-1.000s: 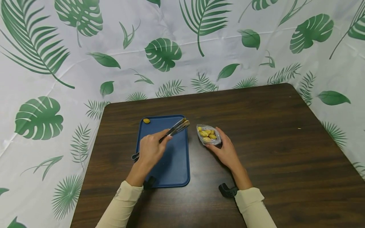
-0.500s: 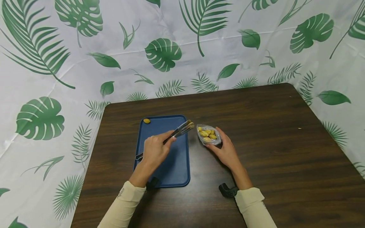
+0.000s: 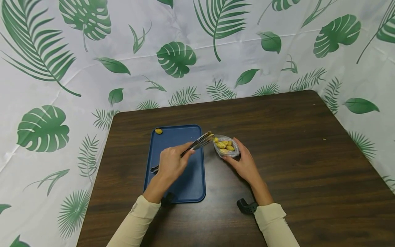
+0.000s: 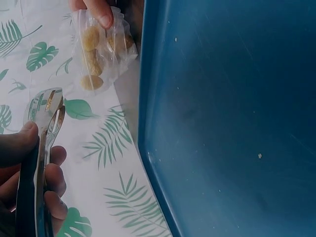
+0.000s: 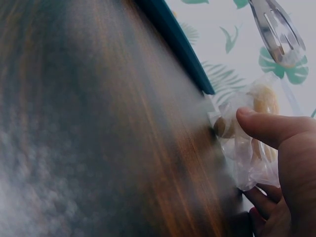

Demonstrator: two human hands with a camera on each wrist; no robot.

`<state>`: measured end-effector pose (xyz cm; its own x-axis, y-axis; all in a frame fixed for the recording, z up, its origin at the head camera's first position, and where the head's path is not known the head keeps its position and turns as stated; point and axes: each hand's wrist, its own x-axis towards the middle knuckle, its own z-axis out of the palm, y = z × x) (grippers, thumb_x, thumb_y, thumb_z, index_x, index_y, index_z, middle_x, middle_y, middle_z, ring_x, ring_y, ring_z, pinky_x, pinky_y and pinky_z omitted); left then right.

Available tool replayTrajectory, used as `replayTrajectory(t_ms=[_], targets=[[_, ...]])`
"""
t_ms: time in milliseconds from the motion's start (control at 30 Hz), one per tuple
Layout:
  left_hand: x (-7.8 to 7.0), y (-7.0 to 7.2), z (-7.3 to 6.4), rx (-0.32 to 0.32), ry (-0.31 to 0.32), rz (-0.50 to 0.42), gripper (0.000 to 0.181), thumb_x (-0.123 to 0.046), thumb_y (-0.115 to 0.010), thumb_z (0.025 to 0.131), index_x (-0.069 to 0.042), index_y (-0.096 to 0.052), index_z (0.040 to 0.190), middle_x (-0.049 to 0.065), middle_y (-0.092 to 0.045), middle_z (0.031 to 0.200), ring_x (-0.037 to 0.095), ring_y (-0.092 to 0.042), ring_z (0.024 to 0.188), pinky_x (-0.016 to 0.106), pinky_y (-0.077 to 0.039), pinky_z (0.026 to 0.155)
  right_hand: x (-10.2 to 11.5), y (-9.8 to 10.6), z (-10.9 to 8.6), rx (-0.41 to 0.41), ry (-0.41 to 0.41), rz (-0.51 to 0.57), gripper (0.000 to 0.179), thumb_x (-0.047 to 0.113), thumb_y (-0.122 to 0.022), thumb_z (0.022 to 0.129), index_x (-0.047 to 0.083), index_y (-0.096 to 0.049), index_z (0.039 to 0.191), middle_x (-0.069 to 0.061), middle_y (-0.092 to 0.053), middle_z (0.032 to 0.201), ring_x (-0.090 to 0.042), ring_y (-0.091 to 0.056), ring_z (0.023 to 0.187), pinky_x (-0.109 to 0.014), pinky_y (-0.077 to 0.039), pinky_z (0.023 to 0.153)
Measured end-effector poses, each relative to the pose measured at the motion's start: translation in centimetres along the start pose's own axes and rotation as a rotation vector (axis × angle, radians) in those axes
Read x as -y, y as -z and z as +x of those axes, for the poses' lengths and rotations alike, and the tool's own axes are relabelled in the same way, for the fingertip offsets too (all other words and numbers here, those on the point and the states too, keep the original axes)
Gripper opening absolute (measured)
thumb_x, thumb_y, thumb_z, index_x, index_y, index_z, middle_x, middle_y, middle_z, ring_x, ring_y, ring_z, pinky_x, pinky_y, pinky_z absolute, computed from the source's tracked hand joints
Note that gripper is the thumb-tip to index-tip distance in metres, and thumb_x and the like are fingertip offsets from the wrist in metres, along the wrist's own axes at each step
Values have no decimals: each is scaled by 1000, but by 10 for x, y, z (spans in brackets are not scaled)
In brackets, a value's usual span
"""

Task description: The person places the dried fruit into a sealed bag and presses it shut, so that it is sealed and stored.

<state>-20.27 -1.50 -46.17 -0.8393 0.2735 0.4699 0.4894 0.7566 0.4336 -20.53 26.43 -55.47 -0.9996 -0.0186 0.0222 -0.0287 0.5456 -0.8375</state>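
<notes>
Hands [image 3: 172, 162] around tongs [image 3: 201, 140] and bag [image 3: 229, 154]

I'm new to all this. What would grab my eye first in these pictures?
Probably the white cloth with big green leaves, rising behind the dark table. Then the blue tray, with one lone yellow piece at its far left corner. Over the tray, the left hand grips metal tongs, their tips close to a clear bag of yellow pieces held by the right hand.
</notes>
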Motion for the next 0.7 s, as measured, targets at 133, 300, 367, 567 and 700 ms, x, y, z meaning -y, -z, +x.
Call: replayTrajectory(t_ms=[133, 300, 367, 567, 700], targets=[[-1, -2, 0, 6, -7, 1, 28, -22, -81, 89, -11, -81, 115, 10, -81, 98, 15, -64, 57, 32, -46, 51, 0, -1, 0, -7, 7, -4, 89, 37, -79, 92, 12, -30, 163, -20, -37, 164, -44, -35, 151, -66, -31, 117], [-2, -4, 1, 10, -20, 6, 29, -23, -80, 89, -10, -80, 116, 9, -81, 99, 16, -68, 59, 34, -50, 53, 1, -1, 1, -13, 13, -8, 89, 36, -79, 92, 12, -31, 162, -20, -38, 164, -44, -36, 150, -66, -31, 117], [-3, -4, 1, 13, -26, 7, 29, -23, -80, 90, -10, -80, 116, 9, -81, 99, 16, -68, 58, 33, -49, 51, 1, -1, 0, -13, 14, -9, 89, 36, -80, 92, 11, -31, 162, -21, -38, 164, -44, -36, 150, -66, -31, 117], [-7, -7, 3, 26, -40, 3, 30, -22, -80, 90, -9, -80, 116, 10, -81, 101, 14, -64, 54, 27, -43, 48, 1, -1, 0, -10, 10, -4, 89, 36, -79, 92, 12, -31, 163, -21, -38, 163, -44, -36, 150, -66, -31, 117], [-10, -9, 4, 35, -55, -2, 30, -21, -80, 90, -9, -80, 117, 10, -81, 102, 12, -59, 49, 26, -42, 48, 0, 0, 0, -11, 5, -4, 89, 36, -79, 92, 13, -31, 163, -21, -38, 164, -44, -36, 150, -67, -31, 117]])
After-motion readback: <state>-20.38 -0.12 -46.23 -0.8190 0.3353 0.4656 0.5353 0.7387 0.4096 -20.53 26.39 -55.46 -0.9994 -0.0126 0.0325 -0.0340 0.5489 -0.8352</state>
